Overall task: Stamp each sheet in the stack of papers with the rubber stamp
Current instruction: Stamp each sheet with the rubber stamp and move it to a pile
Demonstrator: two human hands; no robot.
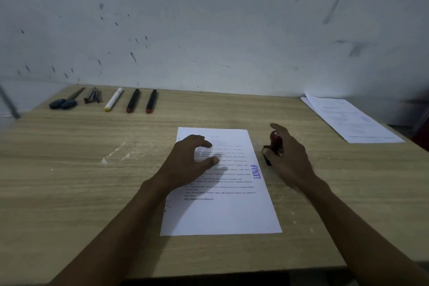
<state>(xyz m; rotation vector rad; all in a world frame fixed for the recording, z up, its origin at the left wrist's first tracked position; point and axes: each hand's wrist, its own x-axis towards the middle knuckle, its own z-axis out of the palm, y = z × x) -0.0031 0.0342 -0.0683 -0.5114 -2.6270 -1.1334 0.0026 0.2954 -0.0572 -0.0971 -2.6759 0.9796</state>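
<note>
A printed sheet [222,211] lies in the middle of the wooden table [81,181], with a blue "LUNAS" stamp mark [256,171] near its right edge. My left hand [188,162] is over the sheet's upper left part, fingers loosely bent and holding nothing. Just right of the sheet, the rubber stamp [274,144], with a red handle and black base, stands tilted on the table. My right hand [290,155] holds it, thumb against the base and index finger raised.
A pile of printed sheets [350,118] lies at the table's back right corner. Along the back left lie scissors [66,102], a dark tool [92,96], a white marker [113,99] and two black markers [132,101]. A wall rises directly behind the table.
</note>
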